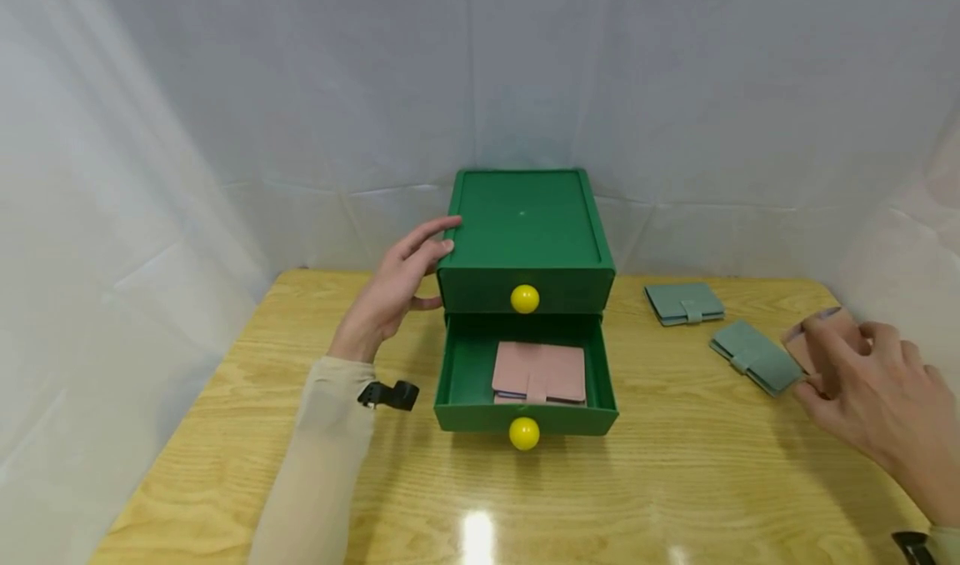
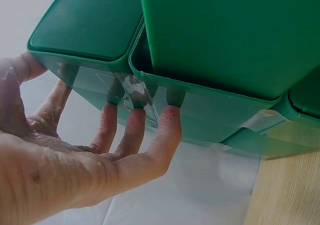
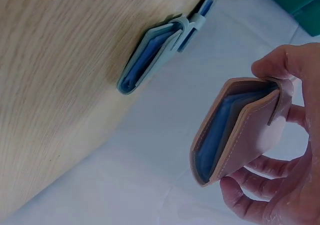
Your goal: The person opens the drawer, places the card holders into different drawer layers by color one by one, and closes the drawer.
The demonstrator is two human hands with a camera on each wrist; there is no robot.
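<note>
Left hand (image 1: 390, 294) rests flat, fingers straight, against the left side of the green plastic two-drawer cabinet (image 1: 525, 232), bracing it on the glossy wooden table (image 1: 675, 473). The lower drawer (image 1: 461, 365), with its yellow ball knob (image 1: 524, 433), stands open and holds one pink leather wallet (image 1: 540, 373); the upper drawer is closed. Two grey-green wallets (image 1: 684, 302) lie to the right. Right hand (image 1: 873, 398) pinches a second pink wallet (image 3: 240, 130). Judged: keep it level and the cabinet steadied when placing.

Bright, even light; overhead glare on the glossy table (image 1: 480, 532); wrist views soft.
</note>
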